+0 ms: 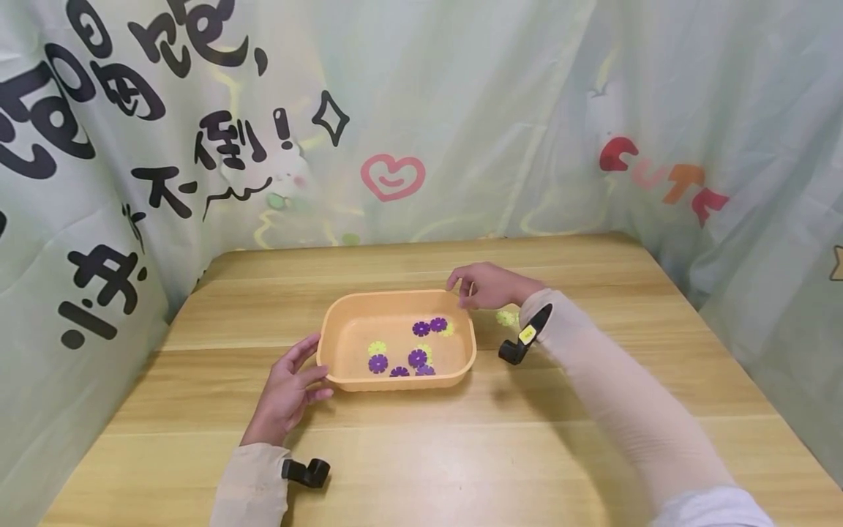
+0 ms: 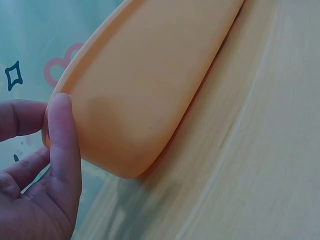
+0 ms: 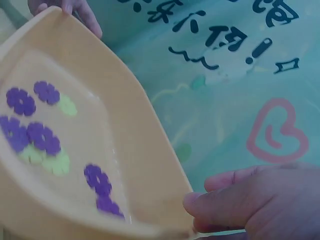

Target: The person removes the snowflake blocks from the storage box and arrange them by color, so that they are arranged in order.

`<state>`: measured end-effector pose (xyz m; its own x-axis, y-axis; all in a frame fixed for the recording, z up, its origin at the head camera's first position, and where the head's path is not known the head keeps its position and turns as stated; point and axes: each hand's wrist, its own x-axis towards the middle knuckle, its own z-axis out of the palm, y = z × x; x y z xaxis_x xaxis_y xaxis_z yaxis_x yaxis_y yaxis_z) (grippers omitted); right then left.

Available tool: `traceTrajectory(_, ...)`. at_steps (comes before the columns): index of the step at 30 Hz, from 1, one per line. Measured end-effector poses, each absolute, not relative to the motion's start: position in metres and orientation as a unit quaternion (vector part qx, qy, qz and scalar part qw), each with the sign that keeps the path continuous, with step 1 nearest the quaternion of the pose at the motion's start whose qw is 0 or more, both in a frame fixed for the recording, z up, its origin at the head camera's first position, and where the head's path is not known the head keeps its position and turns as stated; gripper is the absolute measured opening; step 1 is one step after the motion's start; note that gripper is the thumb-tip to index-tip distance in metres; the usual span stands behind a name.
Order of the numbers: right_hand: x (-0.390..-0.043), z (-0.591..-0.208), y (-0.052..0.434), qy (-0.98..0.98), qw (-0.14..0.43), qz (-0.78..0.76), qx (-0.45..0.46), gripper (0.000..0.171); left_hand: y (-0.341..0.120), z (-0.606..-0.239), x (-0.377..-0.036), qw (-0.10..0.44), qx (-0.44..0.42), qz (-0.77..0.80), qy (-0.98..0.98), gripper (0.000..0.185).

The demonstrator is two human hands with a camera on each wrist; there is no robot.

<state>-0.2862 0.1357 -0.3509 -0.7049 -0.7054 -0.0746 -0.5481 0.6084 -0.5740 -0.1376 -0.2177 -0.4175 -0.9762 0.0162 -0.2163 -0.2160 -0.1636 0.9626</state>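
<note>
An orange plastic tray [image 1: 342, 333] sits mid-table and holds several purple flower pieces [image 1: 417, 358] and yellow-green flower pieces [image 1: 377, 348]. My left hand [image 1: 312, 362] rests against its near left corner with fingers fairly straight. In the left wrist view the thumb [image 2: 62, 140] presses the tray's outer wall [image 2: 145, 85]. My right hand [image 1: 463, 289] hovers at the far right corner, fingers loosely curled. Its fingertips [image 3: 200, 202] touch the tray rim [image 3: 150, 135] with nothing pinched between them. One yellow-green flower piece [image 1: 506, 318] lies on the table just right of the tray.
The wooden table [image 1: 461, 454] has a printed curtain [image 1: 395, 110] around its back and sides. Black wrist cameras [image 1: 523, 340] sit on both forearms. Bare wood stretches in front of the tray and to its right.
</note>
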Motion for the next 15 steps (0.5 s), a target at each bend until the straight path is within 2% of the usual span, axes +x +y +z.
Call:
traceTrajectory(6,-0.285,-0.353,0.115,0.873,0.138,-0.27,-0.382,0.029,-0.217,-0.417,-0.137,0.078,-0.079,0.758,0.643,0.066)
traceTrajectory(15,-0.283,-0.358,0.086,0.857,0.174,-0.276,-0.398,0.032,-0.218,-0.417,-0.137,0.078,-0.079,0.757,0.644,0.066)
